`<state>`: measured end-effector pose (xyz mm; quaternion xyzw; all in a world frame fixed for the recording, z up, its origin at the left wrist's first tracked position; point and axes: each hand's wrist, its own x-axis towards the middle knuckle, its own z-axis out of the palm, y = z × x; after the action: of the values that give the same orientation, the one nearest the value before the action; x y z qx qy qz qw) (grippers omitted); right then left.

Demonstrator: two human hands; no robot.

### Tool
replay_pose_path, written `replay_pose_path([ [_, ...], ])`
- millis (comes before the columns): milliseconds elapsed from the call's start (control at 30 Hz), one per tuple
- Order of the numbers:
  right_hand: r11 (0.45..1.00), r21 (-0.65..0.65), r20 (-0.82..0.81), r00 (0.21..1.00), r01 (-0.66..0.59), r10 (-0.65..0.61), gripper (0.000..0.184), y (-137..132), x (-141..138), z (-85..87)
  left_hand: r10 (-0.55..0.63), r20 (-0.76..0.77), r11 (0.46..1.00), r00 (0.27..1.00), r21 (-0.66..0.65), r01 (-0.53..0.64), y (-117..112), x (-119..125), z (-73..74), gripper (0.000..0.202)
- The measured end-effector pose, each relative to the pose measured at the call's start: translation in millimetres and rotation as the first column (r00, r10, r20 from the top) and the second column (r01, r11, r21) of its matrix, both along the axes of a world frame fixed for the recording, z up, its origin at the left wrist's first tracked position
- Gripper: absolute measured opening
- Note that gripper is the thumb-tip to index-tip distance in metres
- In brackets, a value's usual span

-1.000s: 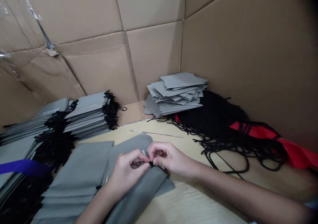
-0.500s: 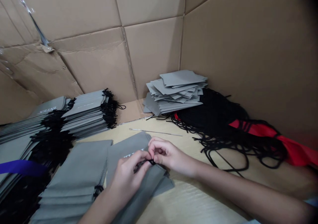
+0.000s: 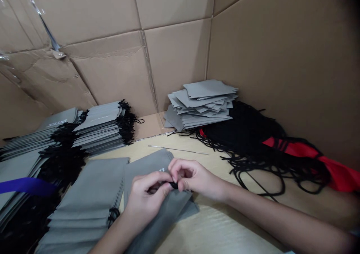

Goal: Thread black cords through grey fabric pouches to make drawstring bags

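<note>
Near the middle of the table, my left hand (image 3: 150,197) pinches a black cord (image 3: 174,185) between thumb and forefinger. Thumb and fingertips of my right hand (image 3: 189,175) close on the same cord, right beside the left fingertips. The cord is at the edge of a grey fabric pouch (image 3: 168,212), partly hidden beneath my hands. Under it lies another grey pouch (image 3: 149,162) with white lettering, mostly covered by my fingers. Left of my left wrist is a fanned stack of grey pouches (image 3: 95,179) with black cord at one corner.
Bundled pouches (image 3: 98,120) with black cord ends stand at the back left, near a purple strip (image 3: 26,186). Loose grey pieces (image 3: 205,100) are piled in the cardboard corner. Black cords (image 3: 247,134) with a red band (image 3: 337,173) lie right; a thin metal needle (image 3: 178,149) lies in front.
Both hands stay together at the cord, and the fingertips have shifted slightly. The pouch edge beneath them is more folded over. The whole view has slid a little to the right.
</note>
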<state>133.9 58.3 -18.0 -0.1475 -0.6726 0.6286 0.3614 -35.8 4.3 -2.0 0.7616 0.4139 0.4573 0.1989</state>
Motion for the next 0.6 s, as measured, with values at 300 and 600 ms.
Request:
replay_pose_path([
  [300,0.997,0.022,0.003,0.997,-0.079,0.079,0.037,-2.3,0.8,-0.5,-0.026,0.002,0.998,1.000,0.058,0.025,-3.1,4.4,-1.5,0.008],
  [600,0.996,0.075,-0.011,0.999,0.053,-0.053,0.038,-3.1,0.7,1.4,0.074,0.007,0.978,0.997,-0.197,-0.071,-7.3,11.1,-7.6,0.005],
])
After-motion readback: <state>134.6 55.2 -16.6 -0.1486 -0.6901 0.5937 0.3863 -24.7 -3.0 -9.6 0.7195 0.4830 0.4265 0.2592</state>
